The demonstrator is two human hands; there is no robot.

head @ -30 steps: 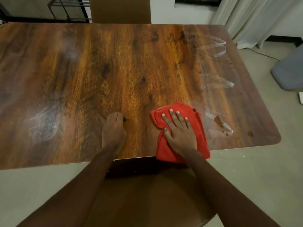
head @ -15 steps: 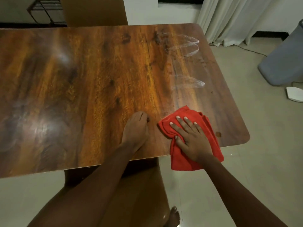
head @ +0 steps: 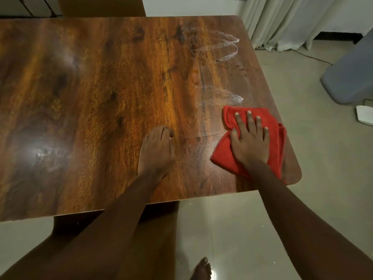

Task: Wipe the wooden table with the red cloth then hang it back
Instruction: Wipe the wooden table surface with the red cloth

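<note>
The red cloth [head: 224, 156] lies crumpled near the right front corner of the wooden table [head: 90, 93]. My right hand [head: 249, 140] presses flat on top of it, fingers spread and pointing away from me. My left hand [head: 156, 151] rests on the bare wood to the left of the cloth, fingers curled under into a loose fist, holding nothing. White wet streaks [head: 220, 47] mark the tabletop beyond the cloth, along the right side.
A brown chair back [head: 101, 6] stands at the table's far edge. Curtains [head: 292, 19] hang at the back right. A grey rounded object [head: 351, 71] and a white item [head: 364, 117] sit on the tiled floor to the right. My foot [head: 201, 269] shows below the table.
My right hand has slid the red cloth to the right and a bit farther from me, toward the table's right edge. The stains by the front right corner are covered or gone. My left hand stays planted.
</note>
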